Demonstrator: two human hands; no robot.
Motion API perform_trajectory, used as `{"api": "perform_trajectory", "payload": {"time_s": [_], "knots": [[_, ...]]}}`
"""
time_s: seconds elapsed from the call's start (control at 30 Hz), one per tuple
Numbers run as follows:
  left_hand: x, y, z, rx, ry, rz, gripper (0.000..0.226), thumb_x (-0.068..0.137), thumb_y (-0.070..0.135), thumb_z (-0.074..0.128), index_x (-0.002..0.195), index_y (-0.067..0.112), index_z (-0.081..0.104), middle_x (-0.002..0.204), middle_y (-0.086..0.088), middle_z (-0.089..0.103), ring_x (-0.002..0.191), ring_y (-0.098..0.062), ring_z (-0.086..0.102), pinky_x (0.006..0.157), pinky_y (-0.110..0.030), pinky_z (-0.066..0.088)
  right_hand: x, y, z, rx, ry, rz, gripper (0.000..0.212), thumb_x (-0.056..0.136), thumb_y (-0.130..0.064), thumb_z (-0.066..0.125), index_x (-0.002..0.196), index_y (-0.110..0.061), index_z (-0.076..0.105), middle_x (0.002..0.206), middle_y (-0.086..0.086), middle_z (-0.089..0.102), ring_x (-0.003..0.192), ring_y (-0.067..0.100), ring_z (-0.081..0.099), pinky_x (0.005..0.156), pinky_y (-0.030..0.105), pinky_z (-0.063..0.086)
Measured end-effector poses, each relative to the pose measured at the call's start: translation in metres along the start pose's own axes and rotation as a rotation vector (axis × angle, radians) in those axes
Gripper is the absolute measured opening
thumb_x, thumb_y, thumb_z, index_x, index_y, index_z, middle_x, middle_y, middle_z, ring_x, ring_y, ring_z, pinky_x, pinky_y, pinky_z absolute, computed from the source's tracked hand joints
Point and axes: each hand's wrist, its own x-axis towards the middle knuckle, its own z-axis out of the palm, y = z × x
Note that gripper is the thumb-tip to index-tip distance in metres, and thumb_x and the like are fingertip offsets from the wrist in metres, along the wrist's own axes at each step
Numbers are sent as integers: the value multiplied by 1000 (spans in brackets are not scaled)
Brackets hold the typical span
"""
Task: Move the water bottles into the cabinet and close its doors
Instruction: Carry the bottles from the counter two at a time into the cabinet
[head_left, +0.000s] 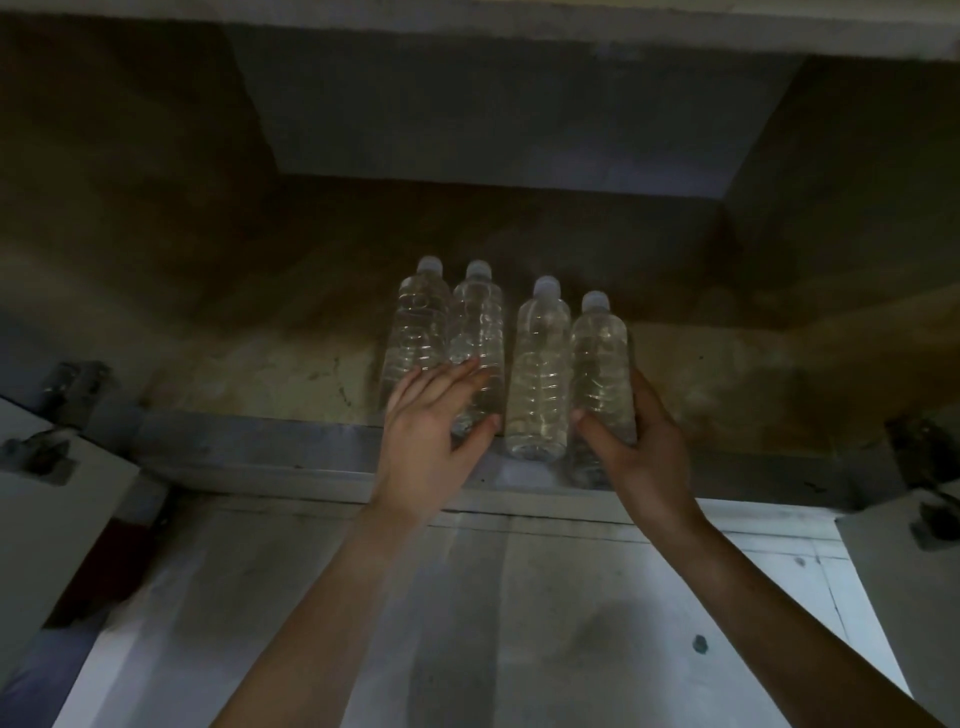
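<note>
Several clear water bottles with pale caps stand upright in a row on the floor of the open cabinet (260, 374), near its front edge. My left hand (434, 426) rests with spread fingers against the two left bottles (423, 322), thumb beside the second one (480, 332). The third bottle (540, 374) stands free between my hands. My right hand (641, 447) is wrapped around the lower part of the rightmost bottle (600, 364), thumb on its front.
The cabinet interior is dim, with brown side walls and a grey back panel (493, 130). Open doors show at both sides, with metal hinges at the left (72, 384) and right (930, 467). A pale panel (493, 597) lies below the cabinet's front rail.
</note>
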Motion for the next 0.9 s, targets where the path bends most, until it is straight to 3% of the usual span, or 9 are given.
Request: {"api": "perform_trajectory", "payload": {"time_s": [0.1, 0.2, 0.37, 0.47, 0.63, 0.9], "knots": [[1, 0, -1, -11, 9, 4, 42, 88, 35, 67, 127, 21, 65, 136, 6, 60, 126, -10, 52, 117, -34, 26, 13, 1, 0, -31, -24, -8, 47, 85, -27, 74, 129, -31, 56, 114, -13, 67, 101, -4, 62, 83, 14, 52], [1, 0, 0, -19, 15, 7, 41, 87, 33, 68, 127, 20, 65, 136, 6, 60, 127, -10, 52, 117, -34, 26, 23, 5, 0, -57, -30, -54, 45, 84, -30, 74, 125, -36, 56, 115, -8, 67, 106, 7, 64, 91, 34, 55], [-6, 9, -17, 70, -116, 12, 45, 92, 39, 55, 132, 18, 61, 138, 1, 58, 132, -18, 49, 121, -44, 19, 17, 0, -8, -174, -119, -2, 55, 88, -47, 65, 138, -41, 43, 134, -5, 55, 121, 14, 54, 100, 39, 51], [-20, 31, -51, 176, -232, 22, 49, 95, 41, 47, 135, 16, 58, 139, -4, 58, 135, -24, 47, 121, -47, 17, -4, -23, -26, -488, -150, -75, 57, 94, -55, 48, 145, -32, 37, 143, 1, 46, 131, 23, 44, 102, 43, 48], [-37, 94, -139, 200, -328, -59, 53, 98, 41, 37, 138, 11, 55, 141, -7, 56, 136, -28, 45, 113, -50, 34, -52, -111, -64, -813, -164, -148, 63, 95, -54, 35, 142, -15, 47, 138, 12, 54, 126, 34, 46, 100, 43, 45], [-2, 260, -346, 172, -346, -57, 41, 93, 26, 44, 119, 6, 68, 116, -10, 68, 111, -30, 56, 100, -39, 42, -145, -346, -166, -870, -177, -62, 53, 96, -45, 39, 128, -10, 63, 123, 11, 66, 114, 35, 58, 98, 44, 46]]}}
